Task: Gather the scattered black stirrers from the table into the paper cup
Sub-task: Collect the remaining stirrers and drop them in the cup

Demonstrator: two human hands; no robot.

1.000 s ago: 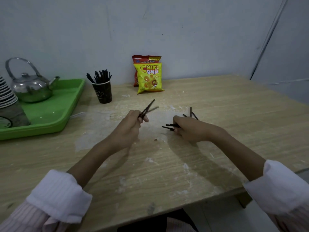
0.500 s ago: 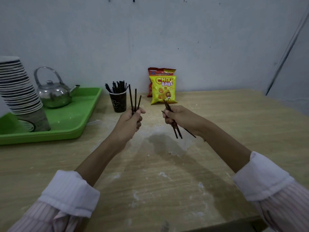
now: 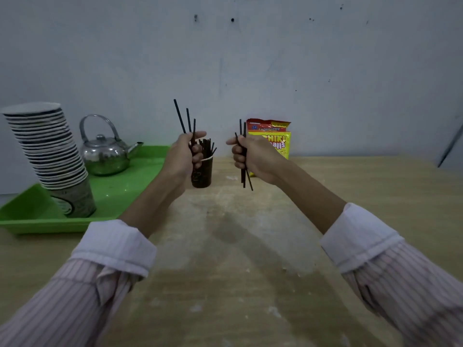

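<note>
My left hand (image 3: 184, 156) is shut on three black stirrers (image 3: 186, 120) that stick up above the fist. It hovers in front of the dark paper cup (image 3: 203, 174), which stands on the table and holds several stirrers (image 3: 206, 147); the hand hides the cup's left side. My right hand (image 3: 250, 156) is shut on a few more black stirrers (image 3: 243, 169), held nearly upright, with ends poking out above and below the fist. It is raised to the right of the cup, apart from it. No loose stirrers show on the wooden table (image 3: 250, 246).
A green tray (image 3: 130, 194) at the left carries a metal kettle (image 3: 105, 154) and a leaning stack of paper cups (image 3: 50, 156). Yellow and red snack bags (image 3: 278, 141) stand against the wall behind my right hand. The table's surface has pale smudges.
Both hands picked the stirrers up off the table, then rose and moved further toward the cup. The left hand now overlaps the cup; the stirrers in the right hand have turned nearly upright.
</note>
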